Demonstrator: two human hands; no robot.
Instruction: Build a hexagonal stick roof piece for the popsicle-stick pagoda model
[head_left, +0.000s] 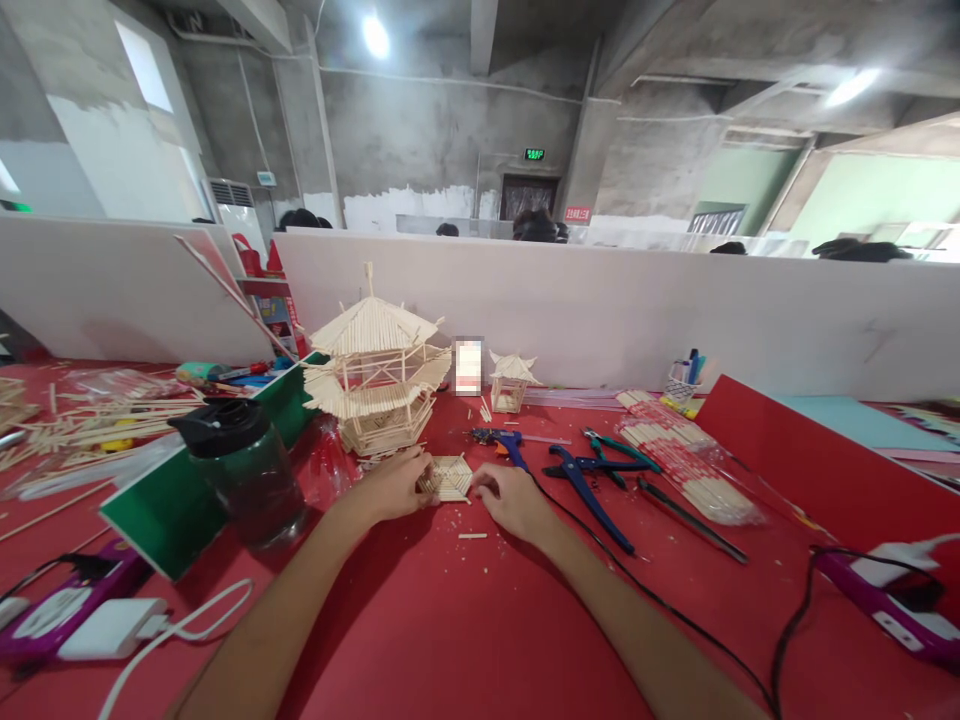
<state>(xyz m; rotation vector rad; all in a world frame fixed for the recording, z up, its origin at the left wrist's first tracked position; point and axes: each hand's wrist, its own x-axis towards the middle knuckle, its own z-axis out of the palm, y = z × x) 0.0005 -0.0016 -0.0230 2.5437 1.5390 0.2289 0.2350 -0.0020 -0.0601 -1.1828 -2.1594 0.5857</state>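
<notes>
A small flat hexagonal frame of wooden sticks lies on the red table between my hands. My left hand is closed on its left edge, with thumb and fingers pinched there. At the right edge my right hand has its fingers curled in, thumb and forefinger against the frame's corner. A short loose stick lies just in front. Behind the hands stand a large two-tiered stick pavilion and a small stick pavilion. A blue glue gun lies beyond my right hand.
Blue cutters, green-handled pliers and bagged sticks lie to the right. A dark water bottle stands left by a green board. A black cord crosses beside my right forearm. White partitions stand behind.
</notes>
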